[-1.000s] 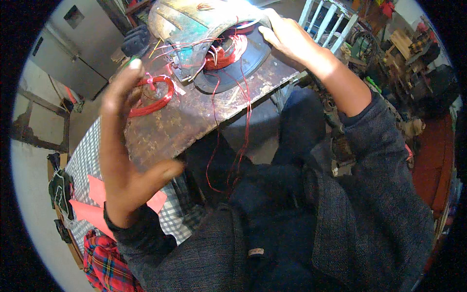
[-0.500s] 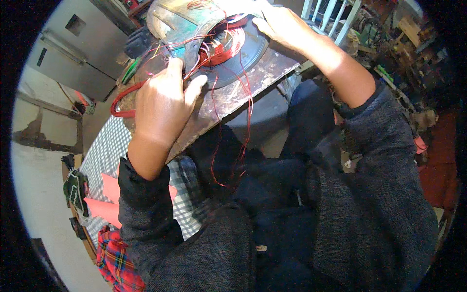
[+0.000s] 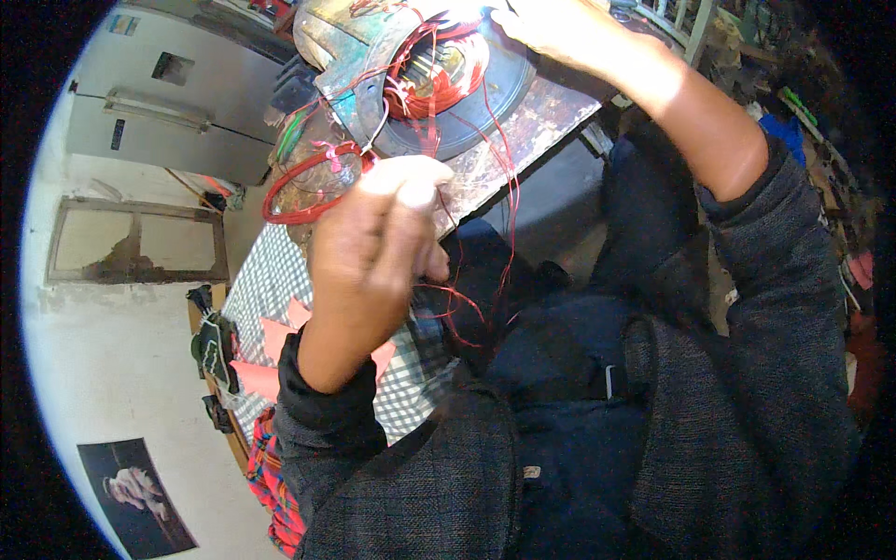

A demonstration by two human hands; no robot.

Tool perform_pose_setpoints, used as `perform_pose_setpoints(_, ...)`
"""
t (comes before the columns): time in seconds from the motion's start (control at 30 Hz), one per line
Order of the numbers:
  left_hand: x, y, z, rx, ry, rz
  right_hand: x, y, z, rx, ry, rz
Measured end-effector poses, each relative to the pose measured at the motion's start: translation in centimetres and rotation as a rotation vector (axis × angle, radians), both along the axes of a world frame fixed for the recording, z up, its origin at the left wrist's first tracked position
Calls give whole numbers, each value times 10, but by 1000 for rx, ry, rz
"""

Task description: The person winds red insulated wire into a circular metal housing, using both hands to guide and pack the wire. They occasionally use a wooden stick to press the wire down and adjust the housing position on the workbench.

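A motor housing (image 3: 371,82) with worn green-grey paint lies on its side at the front of the workbench, its open end toward me. Inside its rim sits a coil of red copper wire (image 3: 467,84), with loose strands hanging over the bench edge. My left hand (image 3: 378,224) is closed just below the housing, fingers curled, with thin red wire (image 3: 457,299) trailing from beneath it. At the top edge, my right hand (image 3: 537,23) is at the upper right rim of the housing. Glare and the picture's edge hide most of its fingers.
A separate red wire coil (image 3: 303,191) with a pink tie lies left on the stained workbench (image 3: 551,117). Pink sheets (image 3: 257,376) rest on a checkered cloth (image 3: 266,261). Left stands a grey refrigerator (image 3: 154,121); clutter lies far right.
My left hand has left the housing's rim, moving down and right toward me, and its fingers have curled. The right hand has shifted up slightly. The whole view has turned a little.
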State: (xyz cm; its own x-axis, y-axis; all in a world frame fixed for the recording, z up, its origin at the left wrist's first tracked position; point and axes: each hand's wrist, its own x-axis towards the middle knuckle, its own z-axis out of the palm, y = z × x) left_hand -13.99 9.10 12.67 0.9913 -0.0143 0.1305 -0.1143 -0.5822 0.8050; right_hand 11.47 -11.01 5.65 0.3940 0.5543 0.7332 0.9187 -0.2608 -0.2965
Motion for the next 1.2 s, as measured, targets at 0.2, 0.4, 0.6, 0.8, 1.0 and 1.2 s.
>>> perform_pose_setpoints(0.2, 5, 50, 30, -546, -186, 53, 13, 2, -11, 59, 34, 38)
perform_pose_setpoints(0.4, 4, 85, 24, -232, -11, 117, 12, -3, -13, 24, 65, 12)
perform_pose_setpoints(0.6, 7, 109, -9, 549, -97, -63, -4, -6, 0, -221, 292, -305)
perform_pose_setpoints(0.8, 15, 110, -28, 646, -318, 22, -6, -2, 1, -169, 164, -334)
perform_pose_setpoints(1.0, 25, 100, -33, 35, -208, 212, -3, 1, -3, -175, 109, -369)
perform_pose_setpoints(1.2, 57, 89, -47, 409, -464, 349, -5, 0, -2, -258, 137, -434)
